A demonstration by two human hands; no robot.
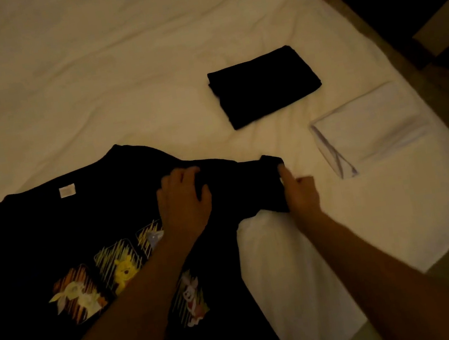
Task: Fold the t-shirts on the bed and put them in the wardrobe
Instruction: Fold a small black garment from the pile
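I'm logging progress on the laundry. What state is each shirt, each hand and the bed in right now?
Printed black t-shirt: spread out, unfolded, print up.
Black t-shirt: folded, on the bed.
White t-shirt: folded, near the bed's edge.
Left hand: grips the printed shirt's shoulder.
Right hand: pinches its sleeve.
Bed: sheet wrinkled.

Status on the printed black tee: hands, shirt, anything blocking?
Left hand grips shoulder, right hand pinches sleeve. Printed black t-shirt flat, unfolded. Nothing blocking.

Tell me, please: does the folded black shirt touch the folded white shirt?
Apart. The head view shows bare sheet between the folded black shirt and the folded white shirt.
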